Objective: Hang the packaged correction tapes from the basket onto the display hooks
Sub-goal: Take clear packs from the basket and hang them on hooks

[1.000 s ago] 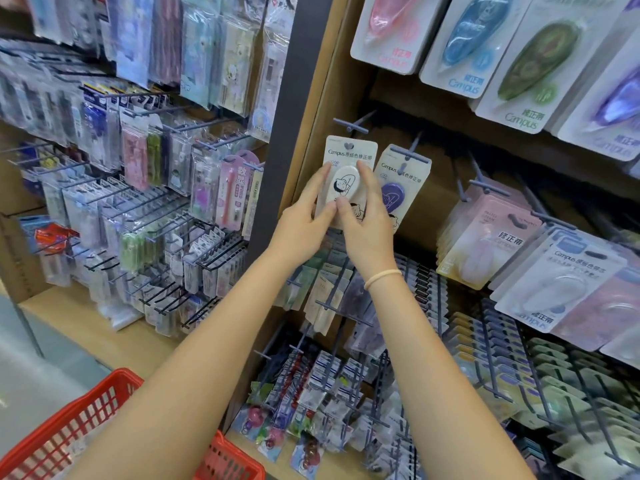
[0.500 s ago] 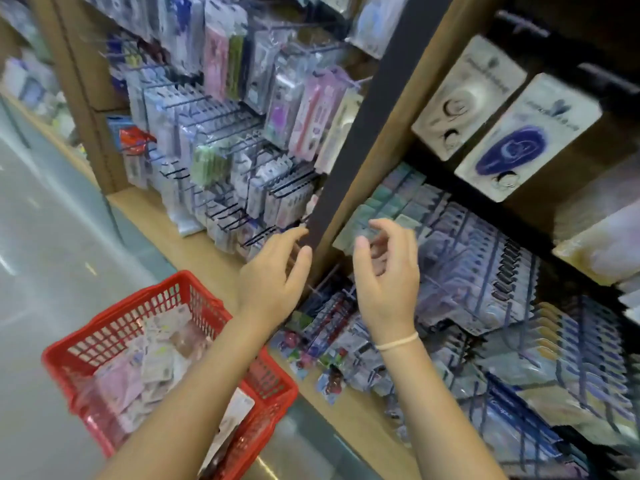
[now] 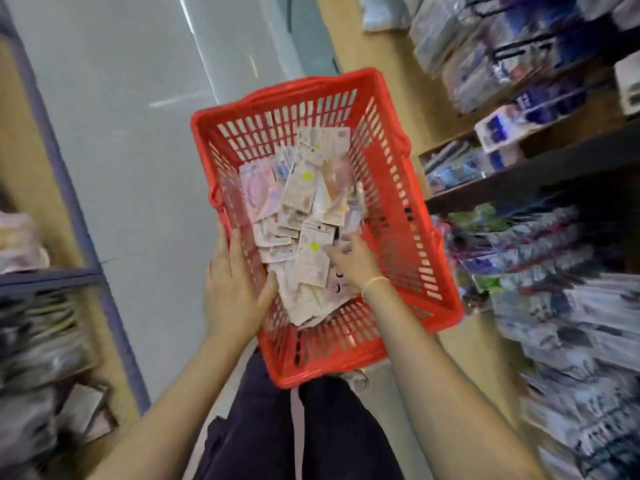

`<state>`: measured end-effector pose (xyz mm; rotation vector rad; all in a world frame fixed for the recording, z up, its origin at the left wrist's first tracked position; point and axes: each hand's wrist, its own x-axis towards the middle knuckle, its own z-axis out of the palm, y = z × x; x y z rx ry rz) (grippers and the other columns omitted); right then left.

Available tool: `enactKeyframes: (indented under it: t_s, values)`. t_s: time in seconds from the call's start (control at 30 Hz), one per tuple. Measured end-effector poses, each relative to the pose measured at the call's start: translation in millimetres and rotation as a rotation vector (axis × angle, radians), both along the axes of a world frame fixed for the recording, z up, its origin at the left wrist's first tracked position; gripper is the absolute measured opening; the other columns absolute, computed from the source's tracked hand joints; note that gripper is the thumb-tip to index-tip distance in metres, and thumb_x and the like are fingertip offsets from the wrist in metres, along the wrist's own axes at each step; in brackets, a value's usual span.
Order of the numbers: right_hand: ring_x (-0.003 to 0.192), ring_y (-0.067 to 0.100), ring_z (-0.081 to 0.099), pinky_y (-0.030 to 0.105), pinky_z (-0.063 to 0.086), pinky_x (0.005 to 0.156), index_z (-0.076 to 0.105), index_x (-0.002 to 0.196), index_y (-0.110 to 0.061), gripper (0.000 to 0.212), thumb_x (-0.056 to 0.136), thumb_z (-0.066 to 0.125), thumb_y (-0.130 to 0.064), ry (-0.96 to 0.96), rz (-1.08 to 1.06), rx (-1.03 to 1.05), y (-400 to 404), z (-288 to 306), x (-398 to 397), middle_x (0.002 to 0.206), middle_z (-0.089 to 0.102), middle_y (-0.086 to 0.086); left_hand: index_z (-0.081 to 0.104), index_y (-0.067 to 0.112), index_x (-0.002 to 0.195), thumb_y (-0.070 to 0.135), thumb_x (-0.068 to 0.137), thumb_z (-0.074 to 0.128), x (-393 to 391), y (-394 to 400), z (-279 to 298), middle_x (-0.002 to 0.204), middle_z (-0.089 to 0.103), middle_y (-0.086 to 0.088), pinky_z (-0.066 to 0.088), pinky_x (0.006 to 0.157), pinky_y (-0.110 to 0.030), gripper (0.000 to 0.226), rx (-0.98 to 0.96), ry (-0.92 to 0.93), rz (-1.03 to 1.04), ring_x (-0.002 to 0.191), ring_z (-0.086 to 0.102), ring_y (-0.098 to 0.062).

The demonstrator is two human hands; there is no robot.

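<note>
A red plastic basket [image 3: 398,216] stands on the floor below me. Inside it lies a loose pile of several packaged correction tapes [image 3: 304,192], white and pink cards. My left hand [image 3: 232,289] rests on the basket's left wall, fingers straight along the outside and thumb inside. My right hand [image 3: 353,265] reaches into the pile near the basket's near end, its blurred fingertips touching the packets. I see no packet lifted. The display hooks are out of view.
Blurred hanging stationery packs [image 3: 571,306] and a dark shelf board [image 3: 554,161] fill the right side, close to the basket. Another shelf unit [image 3: 41,341] stands at the left. Grey floor [image 3: 121,133] runs between them. My dark trousers [image 3: 294,427] are just behind the basket.
My view has swung down from the display to the basket. Both hands let go of the hung packet and dropped, the left onto the basket's wall and the right into the pile.
</note>
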<state>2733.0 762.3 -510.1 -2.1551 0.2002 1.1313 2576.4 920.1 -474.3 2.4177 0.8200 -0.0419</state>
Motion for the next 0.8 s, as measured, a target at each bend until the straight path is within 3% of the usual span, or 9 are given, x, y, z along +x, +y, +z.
enactKeyframes:
  t_s: [0.07,0.2,0.33,0.4,0.53,0.67,0.8]
  values:
    - [0.096,0.023,0.060,0.033,0.049,0.079,0.053,0.117,-0.007,0.045,0.091,0.071,-0.039,0.035,-0.043,-0.024,10,-38,-8,0.103,0.062,0.003,0.022,0.003,0.161,0.055,0.084,0.046,1,-6,-1,0.169,0.019,-0.020,0.027,0.118,-0.053,0.096,-0.037,-0.010,0.053,0.148,0.026,-0.028]
    - [0.099,0.026,0.071,0.040,0.058,0.088,0.068,0.117,-0.006,0.037,0.084,0.080,-0.020,0.095,-0.323,0.054,22,-73,-23,0.112,0.073,0.010,0.016,0.012,0.164,0.056,0.085,0.051,-1,-5,-6,0.172,0.010,-0.009,0.029,0.115,-0.050,0.097,-0.035,-0.033,0.063,0.148,0.026,-0.021]
    - [0.084,0.022,0.070,0.031,0.056,0.065,0.070,0.115,-0.008,0.029,0.087,0.076,-0.008,0.194,-0.459,0.136,16,-58,-23,0.106,0.074,0.012,0.019,0.016,0.163,0.054,0.085,0.053,-4,-2,-11,0.173,0.010,-0.005,0.029,0.113,-0.047,0.093,-0.030,-0.020,0.073,0.148,0.031,-0.022]
    - [0.081,0.020,0.072,0.029,0.056,0.056,0.070,0.114,-0.011,0.025,0.089,0.074,-0.008,0.250,-0.434,0.194,4,-41,-18,0.107,0.075,0.012,0.025,0.017,0.162,0.053,0.084,0.054,-4,1,-10,0.172,0.016,-0.004,0.030,0.112,-0.048,0.090,-0.046,-0.026,0.091,0.147,0.033,-0.022]
    - [0.091,0.018,0.074,0.028,0.059,0.074,0.073,0.107,-0.012,0.015,0.093,0.069,-0.010,0.211,-0.306,0.320,-7,-2,-13,0.110,0.076,0.010,0.041,0.016,0.154,0.056,0.085,0.054,-1,15,-6,0.164,0.033,-0.007,0.032,0.113,-0.056,0.081,-0.030,-0.061,0.107,0.146,0.038,-0.032]
    - [0.104,0.015,0.072,0.033,0.058,0.087,0.070,0.116,-0.020,0.018,0.100,0.062,-0.024,0.082,-0.133,0.426,33,18,7,0.111,0.076,-0.001,0.018,0.013,0.163,0.059,0.086,0.055,21,29,0,0.171,0.016,-0.009,0.020,0.121,-0.050,0.096,-0.055,-0.096,0.119,0.155,0.019,-0.026]
    - [0.107,0.016,0.070,0.039,0.056,0.095,0.069,0.110,-0.025,0.014,0.100,0.061,-0.032,-0.018,0.062,0.418,101,4,30,0.115,0.074,-0.002,0.001,0.016,0.164,0.058,0.087,0.054,40,46,-7,0.173,0.006,-0.005,0.011,0.125,-0.044,0.103,-0.122,-0.073,0.142,0.158,0.007,-0.017]
